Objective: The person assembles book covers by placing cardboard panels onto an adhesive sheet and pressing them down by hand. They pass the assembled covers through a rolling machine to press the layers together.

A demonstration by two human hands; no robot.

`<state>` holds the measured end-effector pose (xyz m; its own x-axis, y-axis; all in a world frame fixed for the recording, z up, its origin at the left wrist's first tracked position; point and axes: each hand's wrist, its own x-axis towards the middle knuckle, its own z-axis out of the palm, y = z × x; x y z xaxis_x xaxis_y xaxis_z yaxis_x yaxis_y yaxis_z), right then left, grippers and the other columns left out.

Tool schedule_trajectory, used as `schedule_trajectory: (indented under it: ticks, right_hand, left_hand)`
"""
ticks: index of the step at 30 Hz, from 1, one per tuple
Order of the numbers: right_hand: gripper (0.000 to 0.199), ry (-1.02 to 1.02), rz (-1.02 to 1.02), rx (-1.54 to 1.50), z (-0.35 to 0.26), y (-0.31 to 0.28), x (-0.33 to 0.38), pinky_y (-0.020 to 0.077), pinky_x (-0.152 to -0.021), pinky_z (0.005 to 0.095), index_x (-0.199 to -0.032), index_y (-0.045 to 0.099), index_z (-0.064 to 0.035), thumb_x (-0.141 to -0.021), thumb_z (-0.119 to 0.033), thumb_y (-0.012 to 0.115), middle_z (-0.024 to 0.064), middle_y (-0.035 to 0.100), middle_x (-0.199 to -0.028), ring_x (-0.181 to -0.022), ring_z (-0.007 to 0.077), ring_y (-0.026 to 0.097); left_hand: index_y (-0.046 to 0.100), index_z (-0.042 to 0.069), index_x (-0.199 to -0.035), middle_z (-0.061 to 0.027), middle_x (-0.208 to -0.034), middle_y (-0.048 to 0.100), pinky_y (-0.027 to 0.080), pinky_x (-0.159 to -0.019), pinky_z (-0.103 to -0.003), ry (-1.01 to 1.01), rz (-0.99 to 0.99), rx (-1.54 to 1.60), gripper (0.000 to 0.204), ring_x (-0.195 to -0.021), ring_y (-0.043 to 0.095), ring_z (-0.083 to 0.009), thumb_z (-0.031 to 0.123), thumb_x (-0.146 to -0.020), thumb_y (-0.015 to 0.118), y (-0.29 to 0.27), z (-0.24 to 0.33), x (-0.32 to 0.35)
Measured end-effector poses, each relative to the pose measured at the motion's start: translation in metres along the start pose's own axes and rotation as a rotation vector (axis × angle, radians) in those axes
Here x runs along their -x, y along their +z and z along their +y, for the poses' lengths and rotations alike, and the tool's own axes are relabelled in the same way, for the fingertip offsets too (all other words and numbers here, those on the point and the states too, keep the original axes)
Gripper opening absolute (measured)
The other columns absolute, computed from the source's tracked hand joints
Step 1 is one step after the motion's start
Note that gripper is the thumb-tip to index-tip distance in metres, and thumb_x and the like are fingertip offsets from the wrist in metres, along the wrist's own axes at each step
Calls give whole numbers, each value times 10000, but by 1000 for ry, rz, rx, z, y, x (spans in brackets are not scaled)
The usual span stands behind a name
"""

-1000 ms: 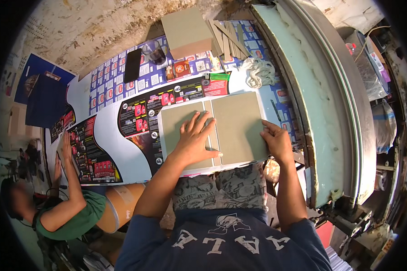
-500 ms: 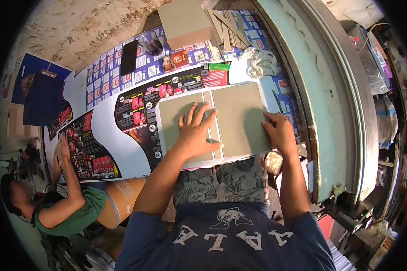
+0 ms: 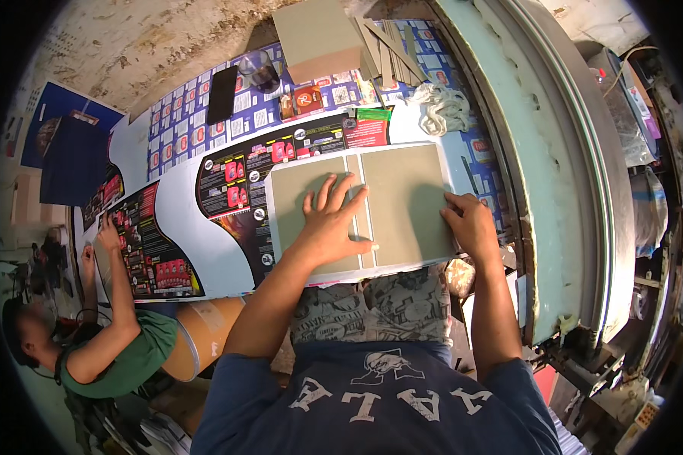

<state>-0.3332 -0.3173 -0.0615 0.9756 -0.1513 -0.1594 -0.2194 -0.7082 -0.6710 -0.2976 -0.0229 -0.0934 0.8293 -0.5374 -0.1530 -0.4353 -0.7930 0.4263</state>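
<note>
Two grey-green boards with a narrow strip between them, the look of a book cover case (image 3: pixel 410 178), lie flat in front of me on a sheet with white margins (image 3: pixel 445 163). My left hand (image 3: pixel 330 220) rests on the left board and the strip, its fingers spread and the thumb reaching over the right board. At the right edge, my right hand (image 3: pixel 470 221) has its fingers bent and drawn together on the white margin; its fingertips are partly hidden. Left of the boards lie printed black-and-white sheets (image 3: pixel 231 182).
A co-worker in a green top (image 3: pixel 140 353) has hands at the table's left end. Toward the back are a phone (image 3: pixel 221 96), a glass of dark liquid (image 3: pixel 262 76), a stack of boards (image 3: pixel 319 38), grey strips (image 3: pixel 391 49) and a white rag (image 3: pixel 440 108). A large green machine (image 3: pixel 542 152) borders the right.
My two hands keep nearly the same place on the boards. The whole view has shifted slightly. At the left, the co-worker's hands have changed pose, the flat fingers now bent.
</note>
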Motion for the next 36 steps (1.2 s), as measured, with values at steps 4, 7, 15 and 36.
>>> schedule_trajectory:
  ticks: [4,7,15,36]
  right_hand:
    - [383,0,-18,23,2,0,-2,528,-838,405,-1219,705,1,-861,-136,708,190,694,-995,-895,350,686]
    - [367,-19,-13,44,4,1,-3,527,-843,410,-1202,710,4,-864,-138,704,192,697,-1013,-908,358,685]
    - [333,-29,-15,79,5,1,-7,525,-872,427,-1172,723,-3,-879,-156,688,202,702,-1054,-948,378,685]
    - [338,63,-10,122,0,-6,-17,547,-904,453,-1116,728,-6,-808,-140,692,240,727,-1017,-988,407,702]
  left_hand:
    - [414,185,-1536,-111,-1640,213,137,-1142,-724,-10,-3,9,1062,-1534,124,-382,528,-639,868,-1,2,-1]
    - [418,172,-1527,-117,-1637,207,134,-1138,-727,-23,-9,17,1065,-1534,117,-389,520,-628,872,-1,3,-2]
    - [405,154,-1523,-114,-1635,196,127,-1142,-720,-31,-15,7,1083,-1531,109,-394,507,-614,877,2,2,-3]
    - [438,143,-1493,-108,-1623,221,156,-1144,-703,-12,19,-11,1039,-1520,147,-399,473,-615,884,-4,9,-9]
